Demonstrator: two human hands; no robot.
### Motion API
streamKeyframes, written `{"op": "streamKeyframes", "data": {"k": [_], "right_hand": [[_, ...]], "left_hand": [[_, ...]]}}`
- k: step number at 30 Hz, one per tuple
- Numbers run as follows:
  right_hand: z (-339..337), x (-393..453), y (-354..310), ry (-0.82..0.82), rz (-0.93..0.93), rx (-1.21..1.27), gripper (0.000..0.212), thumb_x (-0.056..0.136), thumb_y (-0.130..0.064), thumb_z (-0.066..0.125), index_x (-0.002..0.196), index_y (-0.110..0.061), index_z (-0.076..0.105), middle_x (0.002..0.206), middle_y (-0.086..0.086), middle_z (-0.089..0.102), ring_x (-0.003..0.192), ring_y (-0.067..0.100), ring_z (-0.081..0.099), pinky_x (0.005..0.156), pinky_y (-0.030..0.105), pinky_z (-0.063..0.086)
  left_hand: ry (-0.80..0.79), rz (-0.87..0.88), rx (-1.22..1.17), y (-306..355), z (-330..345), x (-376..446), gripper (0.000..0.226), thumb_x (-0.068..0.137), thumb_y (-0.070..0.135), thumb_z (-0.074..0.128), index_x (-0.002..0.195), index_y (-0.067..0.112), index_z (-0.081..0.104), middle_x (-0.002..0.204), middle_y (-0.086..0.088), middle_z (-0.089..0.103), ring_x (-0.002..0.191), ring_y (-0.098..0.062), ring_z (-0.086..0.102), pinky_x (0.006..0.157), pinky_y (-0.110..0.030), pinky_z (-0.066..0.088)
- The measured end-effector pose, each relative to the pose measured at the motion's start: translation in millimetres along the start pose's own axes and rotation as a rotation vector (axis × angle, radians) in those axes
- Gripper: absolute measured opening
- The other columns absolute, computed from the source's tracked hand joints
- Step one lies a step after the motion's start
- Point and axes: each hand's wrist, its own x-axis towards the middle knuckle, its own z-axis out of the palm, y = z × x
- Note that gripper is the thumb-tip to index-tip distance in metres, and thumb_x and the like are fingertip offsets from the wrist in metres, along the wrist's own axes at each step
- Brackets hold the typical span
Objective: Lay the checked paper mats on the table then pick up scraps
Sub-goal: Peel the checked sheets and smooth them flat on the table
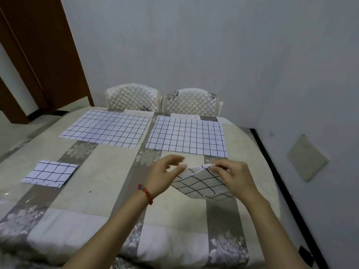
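Paper mats in a black-on-white check are partly laid out on the bench (pixel 108 193): two large mats (pixel 105 129) and (pixel 187 135) lie flat side by side at the far edge, and a small folded mat (pixel 50 173) lies flat at the near left. The fourth, a folded mat (pixel 202 184), is in the air just above the bench near the middle right. The right hand (pixel 234 177) pinches its upper edge, where the layers show slightly parted, while the left hand (pixel 165 172) hangs beside it with fingers loosely spread, holding nothing.

My guess is that unfolding comes next, and the risks sit there. Thin paper held at one edge only can tear along a crease if the layers are pulled apart too fast — and a one-handed pinch lets the sheet swing or slip. The bench cover looks glossy, so a mat set down carelessly may slide or land askew, overlapping the large mat just behind it. No scraps are clearly visible.
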Motion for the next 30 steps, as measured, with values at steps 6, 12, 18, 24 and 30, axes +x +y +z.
{"op": "streamKeyframes", "data": {"k": [6, 12, 18, 24, 30], "right_hand": [[-17, -13, -1, -0.101, 0.026, 0.031, 0.01, 0.079, -0.014, 0.068, 0.087, -0.016, 0.075, 0.082, 0.003, 0.073, 0.075, 0.015, 0.063, 0.066, 0.023, 0.048], [-33, -28, 6, 0.031, 0.134, 0.115, 0.011, 0.078, -0.01, 0.069, 0.087, -0.013, 0.075, 0.074, -0.013, 0.066, 0.075, -0.007, 0.06, 0.067, 0.008, 0.045], [-55, -25, -2, 0.09, 0.151, 0.248, 0.016, 0.078, -0.009, 0.069, 0.074, -0.024, 0.07, 0.068, -0.019, 0.069, 0.074, -0.004, 0.063, 0.068, 0.005, 0.046], [-55, -16, -16, 0.037, 0.014, 0.159, 0.004, 0.077, -0.011, 0.07, 0.08, -0.012, 0.073, 0.074, -0.009, 0.069, 0.078, 0.006, 0.064, 0.07, 0.008, 0.047], [-68, -18, -14, 0.046, 0.143, 0.268, 0.004, 0.076, -0.019, 0.072, 0.079, -0.016, 0.071, 0.078, 0.001, 0.071, 0.075, 0.009, 0.064, 0.07, 0.019, 0.051]], "left_hand": [[-0.256, 0.088, 0.09, 25, 29, 3, 0.017, 0.082, 0.021, 0.065, 0.093, 0.011, 0.072, 0.086, -0.003, 0.072, 0.079, -0.009, 0.065, 0.074, -0.023, 0.052], [-0.12, 0.023, 0.055, 28, 40, 2, 0.023, 0.081, 0.017, 0.066, 0.059, 0.025, 0.063, 0.058, 0.011, 0.059, 0.055, 0.001, 0.053, 0.06, -0.016, 0.042], [0.135, -0.208, 0.137, 17, 30, 2, 0.017, 0.086, 0.022, 0.059, 0.101, 0.014, 0.064, 0.105, -0.003, 0.065, 0.095, -0.017, 0.059, 0.085, -0.033, 0.048], [-0.202, 0.131, 0.036, 70, 45, -5, 0.02, 0.084, 0.033, 0.06, 0.098, 0.02, 0.068, 0.089, 0.007, 0.066, 0.084, -0.003, 0.061, 0.081, -0.02, 0.05], [-0.089, 0.209, 0.077, 77, 51, 8, 0.025, 0.081, 0.02, 0.065, 0.058, 0.027, 0.061, 0.047, 0.012, 0.05, 0.047, 0.002, 0.045, 0.05, -0.01, 0.032]]}}
